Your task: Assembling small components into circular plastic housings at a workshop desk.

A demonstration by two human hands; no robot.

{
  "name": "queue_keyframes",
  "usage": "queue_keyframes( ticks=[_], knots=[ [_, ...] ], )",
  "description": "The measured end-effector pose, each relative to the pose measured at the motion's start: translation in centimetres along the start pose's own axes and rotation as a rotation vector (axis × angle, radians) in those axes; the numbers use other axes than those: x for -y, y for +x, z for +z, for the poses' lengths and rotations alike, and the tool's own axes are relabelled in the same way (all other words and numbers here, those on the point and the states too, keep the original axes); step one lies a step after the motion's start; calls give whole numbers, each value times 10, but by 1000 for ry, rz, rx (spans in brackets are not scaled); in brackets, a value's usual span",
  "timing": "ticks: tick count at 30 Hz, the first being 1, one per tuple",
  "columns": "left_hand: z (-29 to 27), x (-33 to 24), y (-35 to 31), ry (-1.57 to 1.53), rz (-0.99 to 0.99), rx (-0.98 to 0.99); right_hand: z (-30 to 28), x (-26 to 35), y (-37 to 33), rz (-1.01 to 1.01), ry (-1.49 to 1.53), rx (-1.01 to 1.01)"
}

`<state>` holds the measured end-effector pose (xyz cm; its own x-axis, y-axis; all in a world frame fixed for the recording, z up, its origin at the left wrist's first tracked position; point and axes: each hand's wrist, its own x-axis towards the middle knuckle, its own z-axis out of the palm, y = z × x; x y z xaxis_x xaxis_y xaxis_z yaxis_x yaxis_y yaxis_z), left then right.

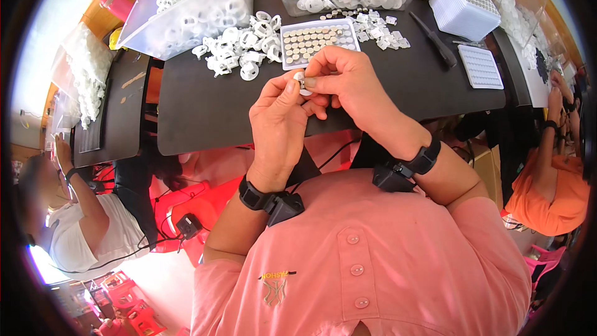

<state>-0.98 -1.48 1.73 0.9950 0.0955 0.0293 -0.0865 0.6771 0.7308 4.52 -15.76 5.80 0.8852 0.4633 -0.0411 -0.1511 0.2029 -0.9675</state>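
Both hands meet over the near edge of the dark surface [205,118], pinching one small part [303,83] between them. The part is tiny, white with a greyish round middle, and mostly hidden by fingertips, so its full shape cannot be told. The left hand [280,127] has its thumb and forefinger closed on the part from below. The right hand [348,81] comes in from above, its fingers [314,82] curled and closed on the same part, thumb pressed to its side. Each wrist wears a black band with a small black box on it.

Just beyond the hands lies one shallow white tray [318,40], its grid filled with small round grey-beige discs, too many and too small to count surely. To the tray's left sits a loose heap of white ring-shaped pieces [242,50]; to its right, a smaller scatter of little white square pieces [380,30]. Two clear bins [186,22] of white rings stand at the far edge, one left, one centre. A stack of white grid trays [466,7] stands at the right, with one more empty grid tray [480,66] lying flat near it. One black-handled tool [435,40] lies between the scatter and the flat tray.

Two other people sit nearby, one at each side of the view.
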Motion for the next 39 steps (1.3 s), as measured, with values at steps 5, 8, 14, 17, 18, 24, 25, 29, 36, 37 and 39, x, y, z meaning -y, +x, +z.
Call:
queue_keyframes(
  ticks=[5,8,14,17,18,24,25,29,36,37,39],
  knots=[
    [0,2,-3,-1,35,36,1,-10,-2,-79,-81,29],
    [4,0,3,8,49,34,-1,-10,1,-140,-112,9],
    [2,1,-5,38,20,64,-12,-8,-14,-140,-92,27],
    [4,2,-4,37,43,81,-16,-10,-14,-316,-187,67],
    [5,2,-5,57,49,85,-19,-11,-14,-329,-208,101],
    [7,1,-5,25,32,70,-17,-12,-17,-343,-244,148],
    [6,1,-5,22,35,67,-18,-13,-18,-311,-213,151],
    [6,1,-8,116,53,97,-16,-15,-19,-341,-213,125],
    [7,5,-9,143,104,60,-7,-24,-22,-548,-453,5],
    [9,5,-9,139,106,56,-7,-25,-22,-529,-435,-1],
    [11,3,-10,168,107,26,-6,-25,-22,-505,-412,5]
  ],
)
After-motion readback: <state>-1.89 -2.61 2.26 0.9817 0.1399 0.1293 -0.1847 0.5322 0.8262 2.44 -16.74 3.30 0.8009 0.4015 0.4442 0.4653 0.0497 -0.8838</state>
